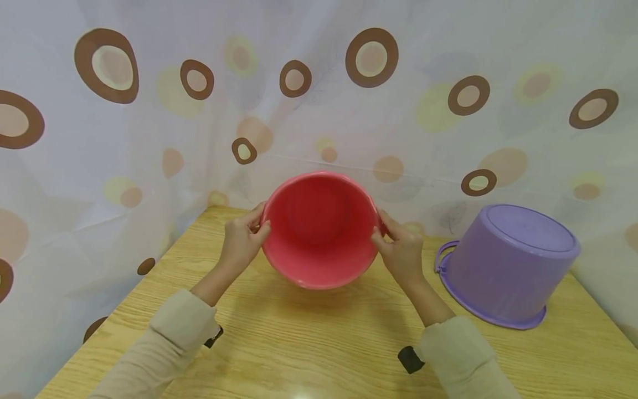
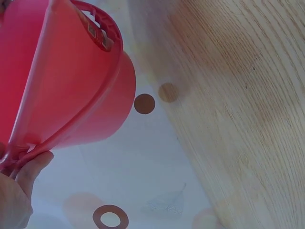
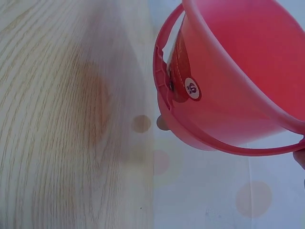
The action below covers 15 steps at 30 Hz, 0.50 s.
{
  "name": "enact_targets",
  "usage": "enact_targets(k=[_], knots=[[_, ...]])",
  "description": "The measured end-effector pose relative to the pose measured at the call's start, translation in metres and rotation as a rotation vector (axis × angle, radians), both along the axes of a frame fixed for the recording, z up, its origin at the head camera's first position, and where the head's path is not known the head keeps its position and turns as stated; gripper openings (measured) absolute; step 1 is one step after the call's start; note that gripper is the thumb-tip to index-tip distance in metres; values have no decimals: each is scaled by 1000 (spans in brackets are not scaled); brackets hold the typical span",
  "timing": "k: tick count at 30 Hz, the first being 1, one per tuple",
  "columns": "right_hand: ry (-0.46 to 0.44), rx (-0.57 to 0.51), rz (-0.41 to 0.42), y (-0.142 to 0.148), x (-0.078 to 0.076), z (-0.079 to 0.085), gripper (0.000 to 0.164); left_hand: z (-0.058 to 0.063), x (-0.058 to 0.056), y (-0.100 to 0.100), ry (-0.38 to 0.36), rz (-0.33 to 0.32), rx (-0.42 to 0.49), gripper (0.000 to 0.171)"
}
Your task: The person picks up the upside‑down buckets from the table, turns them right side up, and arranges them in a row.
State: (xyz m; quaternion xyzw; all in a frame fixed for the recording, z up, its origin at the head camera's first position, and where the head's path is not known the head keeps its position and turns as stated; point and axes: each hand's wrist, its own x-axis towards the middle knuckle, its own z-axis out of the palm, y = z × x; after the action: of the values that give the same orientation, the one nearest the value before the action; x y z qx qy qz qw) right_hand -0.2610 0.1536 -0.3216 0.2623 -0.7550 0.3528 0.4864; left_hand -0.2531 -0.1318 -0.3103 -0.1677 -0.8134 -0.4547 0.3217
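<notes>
A pink-red bucket is held up off the table, tilted so its mouth faces me and shows the bare inside. My left hand grips the rim at the left, thumb on the near side; in the left wrist view that hand pinches the rim by the handle joint. On the opposite side my right hand grips the rim the same way. The bucket's handle hangs down along its outside, beside a red label in the right wrist view.
A purple bucket stands upside down and slightly tilted on the right of the wooden table. Behind the table hangs a pale curtain with brown rings, and it also runs along the left side.
</notes>
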Motion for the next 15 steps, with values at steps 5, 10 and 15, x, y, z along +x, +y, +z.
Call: enact_targets(k=[5, 10, 15], knots=[[-56, 2, 26, 1, -1, 2, 32, 2, -2, -1, -33, -15, 45, 39], [-106, -17, 49, 0, -4, 3, 32, 5, -6, -1, -40, -17, 62, 39], [-256, -51, 77, -1, -5, 6, 34, 10, -10, -2, -133, -16, 97, 39]])
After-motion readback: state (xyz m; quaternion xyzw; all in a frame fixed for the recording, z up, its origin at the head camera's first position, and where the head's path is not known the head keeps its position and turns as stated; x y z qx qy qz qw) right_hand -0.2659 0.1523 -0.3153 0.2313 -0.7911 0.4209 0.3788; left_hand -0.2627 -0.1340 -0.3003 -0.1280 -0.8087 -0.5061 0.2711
